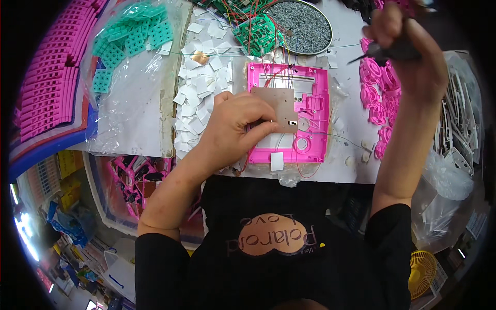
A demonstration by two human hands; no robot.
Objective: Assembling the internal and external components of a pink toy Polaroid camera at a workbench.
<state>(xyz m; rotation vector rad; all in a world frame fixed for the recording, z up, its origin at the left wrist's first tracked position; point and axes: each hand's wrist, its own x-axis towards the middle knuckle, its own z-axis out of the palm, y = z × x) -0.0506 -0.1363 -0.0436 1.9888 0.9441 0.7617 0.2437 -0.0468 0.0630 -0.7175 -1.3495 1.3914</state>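
My left hand (240, 121) pinches the near left edge of a flat brown circuit board (281, 103). The board lies over the middle of an open pink plastic housing (323, 139), with thin wires running from beneath it. A small black and white slide switch (293, 123) shows at the board's right edge. My right hand (413, 49) is raised at the upper right, closed around a black screwdriver (395, 50). Its thin dark tip points left, above the table and apart from the housing. My right fingers partly hide the tool's body.
A round tray (331, 31) holds many small screws behind the housing, beside green circuit boards (257, 35). White square pads (199, 85) cover the table to the left. Teal button pads (132, 39) lie in a clear bag. Pink rings (373, 85) line the right, near pale strips (457, 119).
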